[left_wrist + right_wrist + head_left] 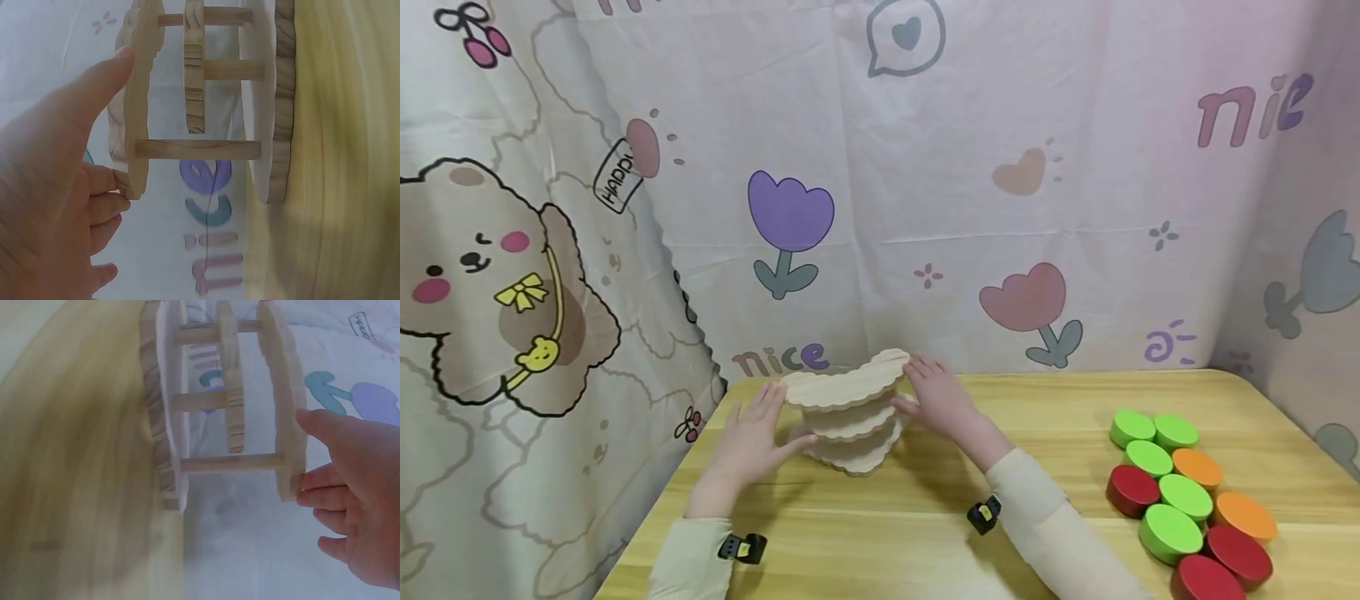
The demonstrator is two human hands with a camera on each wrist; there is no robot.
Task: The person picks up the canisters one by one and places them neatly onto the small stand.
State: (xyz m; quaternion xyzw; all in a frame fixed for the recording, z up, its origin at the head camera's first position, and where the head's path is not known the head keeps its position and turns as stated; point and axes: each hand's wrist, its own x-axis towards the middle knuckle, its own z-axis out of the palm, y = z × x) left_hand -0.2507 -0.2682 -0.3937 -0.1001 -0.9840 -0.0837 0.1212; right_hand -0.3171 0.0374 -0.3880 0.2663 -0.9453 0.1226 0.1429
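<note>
A pale wooden three-tier display stand (844, 390) with scalloped edges stands on the table in the head view. My left hand (747, 450) holds the left end of its top board, thumb at the front and fingers at the end. At the opposite end, my right hand (946, 404) holds the same board in a like way. Round wooden dowels (199, 149) join the tiers in the left wrist view. The right wrist view has the thumb (319, 422) against the top board's edge. Some fingertips are hidden behind the board.
On the table's right lie several round pieces: light green (1171, 533), orange (1245, 517) and dark red (1132, 490). The wood-grain table (880, 542) ends at a printed curtain (910, 200) behind the stand. Another curtain hangs along the left. Each sleeve carries a small black wrist camera (742, 548).
</note>
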